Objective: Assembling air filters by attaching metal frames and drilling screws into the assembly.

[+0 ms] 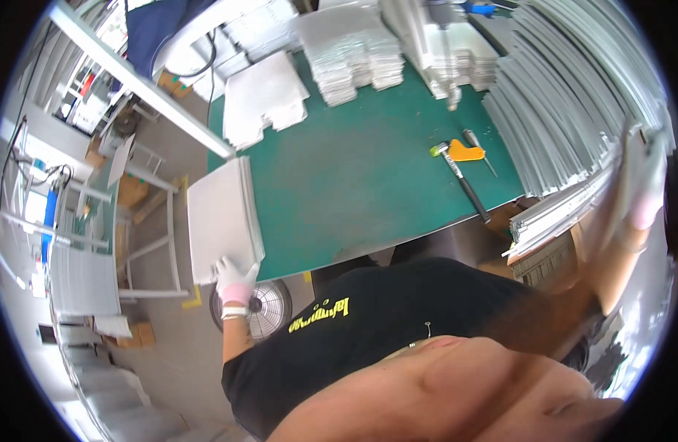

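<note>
My left hand, in a white and pink glove, lies with fingers spread on the near corner of a short stack of white flat sheets at the left edge of the green table. Far to the right, my right hand is raised beside a long row of grey-white sheets. It is also gloved, but motion blur smears its fingers, and whether it holds a sheet cannot be made out.
On the green tabletop lie a hammer, an orange scraper and a thin pointed tool. Notched white stacks stand along the back. A round floor fan is below the left corner; a white post rises at left.
</note>
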A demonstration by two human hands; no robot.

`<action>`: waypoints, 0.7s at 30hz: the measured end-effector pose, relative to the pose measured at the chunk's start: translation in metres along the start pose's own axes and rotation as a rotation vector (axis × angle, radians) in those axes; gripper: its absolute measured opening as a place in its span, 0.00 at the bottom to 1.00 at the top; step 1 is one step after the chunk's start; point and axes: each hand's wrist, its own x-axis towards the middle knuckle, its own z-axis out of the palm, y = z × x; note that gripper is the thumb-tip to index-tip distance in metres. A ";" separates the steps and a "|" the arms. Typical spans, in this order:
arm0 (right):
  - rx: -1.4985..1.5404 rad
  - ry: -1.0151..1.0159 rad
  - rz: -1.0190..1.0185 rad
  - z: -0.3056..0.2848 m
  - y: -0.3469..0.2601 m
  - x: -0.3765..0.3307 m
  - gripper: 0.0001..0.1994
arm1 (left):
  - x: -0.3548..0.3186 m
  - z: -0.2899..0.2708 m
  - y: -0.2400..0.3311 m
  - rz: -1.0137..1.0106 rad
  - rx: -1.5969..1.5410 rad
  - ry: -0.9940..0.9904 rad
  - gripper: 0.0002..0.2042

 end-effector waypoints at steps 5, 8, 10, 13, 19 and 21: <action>0.176 -0.407 0.544 0.084 -0.001 -0.176 0.17 | 0.016 0.001 -0.001 -0.036 -0.221 -0.050 0.54; 0.415 -0.621 0.802 0.128 -0.024 -0.256 0.16 | 0.024 -0.003 0.032 -0.215 -0.048 -0.077 0.54; 0.562 -0.728 0.728 0.153 -0.041 -0.300 0.15 | 0.018 -0.007 0.047 -0.257 0.021 -0.001 0.46; 0.615 -0.995 0.562 0.162 -0.064 -0.325 0.13 | 0.026 -0.018 0.036 -0.162 -0.010 -0.044 0.42; 0.696 -1.093 -0.189 0.197 -0.096 -0.276 0.10 | 0.017 -0.036 0.006 -0.147 -0.205 0.060 0.49; 0.718 -1.102 -0.359 0.202 -0.120 -0.240 0.09 | 0.021 -0.043 0.015 -0.096 -0.199 -0.013 0.48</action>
